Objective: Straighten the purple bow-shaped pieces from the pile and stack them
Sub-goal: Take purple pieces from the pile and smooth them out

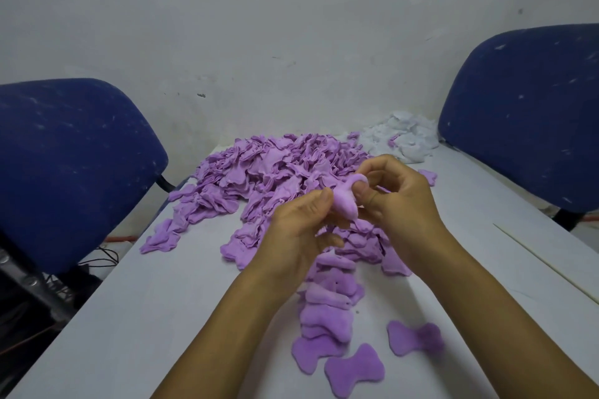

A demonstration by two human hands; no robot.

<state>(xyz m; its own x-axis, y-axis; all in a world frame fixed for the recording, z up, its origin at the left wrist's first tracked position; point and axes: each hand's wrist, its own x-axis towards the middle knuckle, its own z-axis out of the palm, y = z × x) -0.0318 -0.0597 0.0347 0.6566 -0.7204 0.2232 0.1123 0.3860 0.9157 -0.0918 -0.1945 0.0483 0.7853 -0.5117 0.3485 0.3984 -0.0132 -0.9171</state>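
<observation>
Both hands meet above the near edge of the purple pile, sharing one crumpled purple bow-shaped piece [346,202]. The left hand [299,230] grips its lower part with curled fingers and the thumb pressed against the fabric; the right hand [397,197] pinches its upper end between thumb and forefinger, the other fingers curled behind. The piece is bunched and rolled between them, held clear of the desk [155,317]. Just below the hands, nearer the person than the pile, runs a leaning stack of straightened pieces [327,311], overlapping one another in a row. Beside the stack's near end lie single flat bows: one [355,369] touching its foot, another [415,338] a little apart to the right. The large pile of unsorted purple pieces [269,178] spreads beyond the hands across the middle of the white desk. Behind the pile, at its far right corner, sits a heap of white fabric scraps [400,139]. A blue chair back [64,165] stands left of the pile, another blue chair back [525,116] to its right, with a pale wall [259,26] behind.
</observation>
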